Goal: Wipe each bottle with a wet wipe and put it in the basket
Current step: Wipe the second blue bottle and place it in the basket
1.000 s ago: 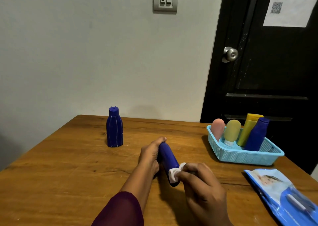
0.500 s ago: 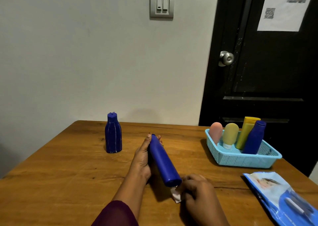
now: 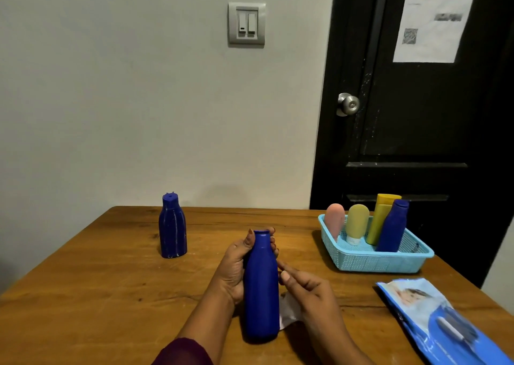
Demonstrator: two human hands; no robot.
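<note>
On the brown wooden table [image 3: 97, 295], nearest the camera, the left hand [image 3: 236, 264] wraps its fingers around the neck and shoulder of a tall dark-blue plastic bottle [image 3: 261, 289] standing upright. Just beside the bottle, the right hand [image 3: 311, 295] has its fingers curled, holding a crumpled white wet wipe [image 3: 289, 313] beneath its palm. To the right lies a blue wet-wipe pack [image 3: 434, 320]; farther back, a light-blue mesh plastic basket [image 3: 383, 264] holds four bottles, a squat dark-blue bottle [image 3: 172, 228] stands apart at left, and behind are a grey wall and a black door [image 3: 417, 114].
</note>
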